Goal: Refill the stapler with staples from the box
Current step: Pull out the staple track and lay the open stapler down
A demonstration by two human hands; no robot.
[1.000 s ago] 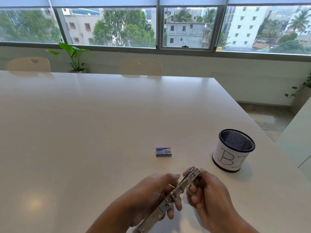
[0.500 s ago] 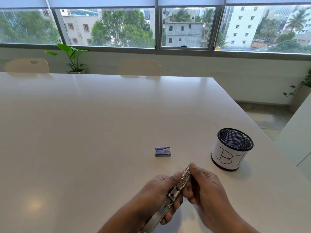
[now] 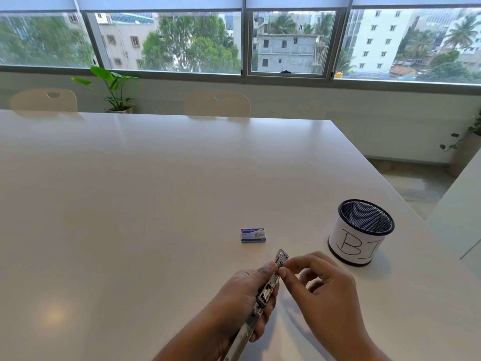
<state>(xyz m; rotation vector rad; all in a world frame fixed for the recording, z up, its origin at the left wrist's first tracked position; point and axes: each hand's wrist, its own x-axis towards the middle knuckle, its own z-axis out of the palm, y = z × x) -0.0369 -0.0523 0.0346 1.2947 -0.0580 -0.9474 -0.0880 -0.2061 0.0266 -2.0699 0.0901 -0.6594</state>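
Observation:
A long silver metal stapler [image 3: 270,285] points away from me above the white table [image 3: 130,204], near its front edge. My left hand [image 3: 244,295] is wrapped around the stapler's middle from the left. My right hand [image 3: 320,287] pinches with thumb and forefinger at the stapler's far end; what lies between those fingertips is too small to tell. A small blue staple box [image 3: 253,235] lies closed on the table just beyond the stapler's tip, apart from both hands.
A black mesh cup [image 3: 361,231] with a white paper label stands to the right of the box, near the table's right edge. Two pale chairs [image 3: 217,103] and a potted plant [image 3: 114,89] stand beyond the far edge, under the windows.
My right hand has let go of the stapler's side, moved a little right, and its fingers now pinch at the stapler's far end. The stapler stays in my left hand.

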